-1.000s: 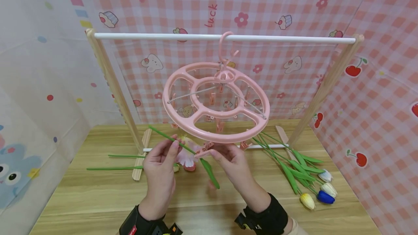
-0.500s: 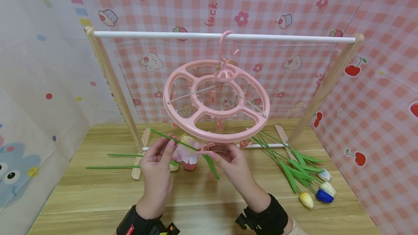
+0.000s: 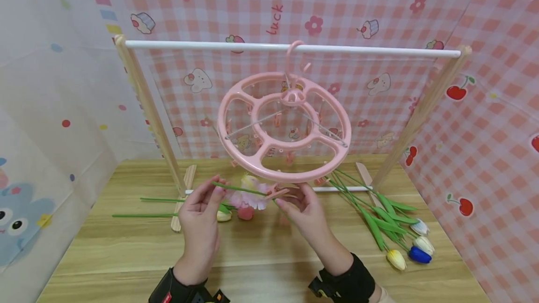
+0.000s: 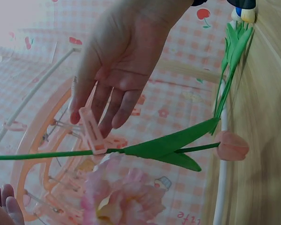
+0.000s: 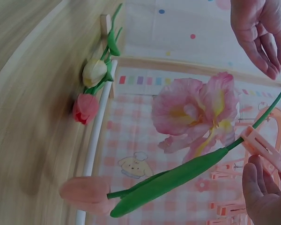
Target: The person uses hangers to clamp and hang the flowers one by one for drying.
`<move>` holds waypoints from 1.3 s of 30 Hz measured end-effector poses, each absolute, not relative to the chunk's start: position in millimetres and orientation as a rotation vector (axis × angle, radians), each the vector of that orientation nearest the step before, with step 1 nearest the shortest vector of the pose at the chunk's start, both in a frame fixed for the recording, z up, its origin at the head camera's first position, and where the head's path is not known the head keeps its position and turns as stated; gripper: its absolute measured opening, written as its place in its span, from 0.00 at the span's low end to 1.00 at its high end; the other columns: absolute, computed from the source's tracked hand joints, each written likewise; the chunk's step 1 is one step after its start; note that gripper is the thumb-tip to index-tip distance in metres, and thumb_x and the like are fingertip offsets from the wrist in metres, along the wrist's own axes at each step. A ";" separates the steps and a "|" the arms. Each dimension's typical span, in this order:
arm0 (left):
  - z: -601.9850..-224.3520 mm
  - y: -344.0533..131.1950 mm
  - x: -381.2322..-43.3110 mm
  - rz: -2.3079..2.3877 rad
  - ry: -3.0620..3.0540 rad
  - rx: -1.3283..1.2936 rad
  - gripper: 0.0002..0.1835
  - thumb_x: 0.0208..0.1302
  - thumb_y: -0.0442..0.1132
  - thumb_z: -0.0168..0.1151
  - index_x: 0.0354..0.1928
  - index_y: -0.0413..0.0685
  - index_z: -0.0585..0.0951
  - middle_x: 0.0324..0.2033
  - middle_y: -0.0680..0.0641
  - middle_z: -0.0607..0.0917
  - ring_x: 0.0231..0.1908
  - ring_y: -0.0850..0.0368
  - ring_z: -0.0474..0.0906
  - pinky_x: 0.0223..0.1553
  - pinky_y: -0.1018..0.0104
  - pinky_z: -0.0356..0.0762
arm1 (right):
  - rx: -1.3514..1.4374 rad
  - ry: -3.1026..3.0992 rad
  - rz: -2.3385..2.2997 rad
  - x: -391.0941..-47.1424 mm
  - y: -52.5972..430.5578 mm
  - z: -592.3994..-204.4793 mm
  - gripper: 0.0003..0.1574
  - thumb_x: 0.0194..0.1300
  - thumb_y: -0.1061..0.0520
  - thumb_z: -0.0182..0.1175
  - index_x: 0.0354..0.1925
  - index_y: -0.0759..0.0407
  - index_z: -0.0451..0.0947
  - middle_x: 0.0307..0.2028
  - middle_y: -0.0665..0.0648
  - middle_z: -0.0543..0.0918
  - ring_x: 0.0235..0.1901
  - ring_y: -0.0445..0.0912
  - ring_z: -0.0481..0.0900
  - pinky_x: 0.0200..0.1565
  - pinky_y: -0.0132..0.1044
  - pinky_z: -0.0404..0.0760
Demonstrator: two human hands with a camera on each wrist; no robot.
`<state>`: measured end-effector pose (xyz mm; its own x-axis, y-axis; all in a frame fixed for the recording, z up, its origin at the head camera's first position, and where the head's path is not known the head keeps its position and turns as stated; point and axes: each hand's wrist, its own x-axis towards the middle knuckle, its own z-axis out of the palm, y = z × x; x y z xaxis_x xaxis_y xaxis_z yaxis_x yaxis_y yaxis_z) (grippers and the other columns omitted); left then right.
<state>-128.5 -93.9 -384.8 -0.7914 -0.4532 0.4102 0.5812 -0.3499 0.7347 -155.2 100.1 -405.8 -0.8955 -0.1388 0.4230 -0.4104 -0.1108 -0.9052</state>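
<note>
The head view shows my wooden table, which is the largest thing, and on it stands a rack with a white top bar. From this bar hangs a round pink hanger, tilted. On the table at right lies a bunch of tulips. One pink tulip is in the air below the hanger, almost level, beside a frilly pink flower. My left hand is near its stem end, the fingers loosely extended. My right hand is around the small pink clip, whose mouth is on the stem; whether I pinch it, I cannot tell.
</note>
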 end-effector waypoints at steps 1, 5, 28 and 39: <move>-385.2 -94.5 -128.3 -2.149 -1.265 -0.157 0.12 0.57 0.23 0.60 0.44 0.25 0.78 0.36 0.40 0.83 0.39 0.51 0.80 0.42 0.66 0.79 | 0.602 -1.965 2.107 -155.6 100.8 -406.3 0.30 0.55 0.71 0.63 0.55 0.69 0.67 0.47 0.67 0.75 0.47 0.55 0.75 0.50 0.46 0.76; -386.0 -96.4 -128.0 -2.142 -1.279 -0.120 0.13 0.57 0.24 0.61 0.44 0.25 0.77 0.36 0.40 0.83 0.39 0.52 0.80 0.42 0.68 0.79 | 0.574 -1.984 2.053 -157.2 104.2 -407.2 0.30 0.54 0.73 0.62 0.55 0.71 0.66 0.47 0.68 0.74 0.47 0.57 0.74 0.49 0.53 0.75; -395.2 -112.6 -129.9 -2.164 -1.268 -0.041 0.12 0.57 0.25 0.60 0.45 0.29 0.76 0.34 0.43 0.79 0.34 0.56 0.77 0.39 0.70 0.79 | 0.451 -2.106 1.876 -152.3 142.5 -418.4 0.27 0.54 0.69 0.64 0.51 0.69 0.65 0.45 0.63 0.73 0.43 0.55 0.74 0.45 0.40 0.77; -410.2 -136.2 -138.7 -2.098 -1.430 0.142 0.16 0.59 0.28 0.61 0.49 0.29 0.73 0.38 0.42 0.76 0.37 0.57 0.75 0.37 0.74 0.78 | 0.495 -2.165 1.745 -155.0 179.1 -422.4 0.17 0.53 0.75 0.62 0.43 0.72 0.71 0.34 0.65 0.77 0.34 0.45 0.76 0.34 0.29 0.78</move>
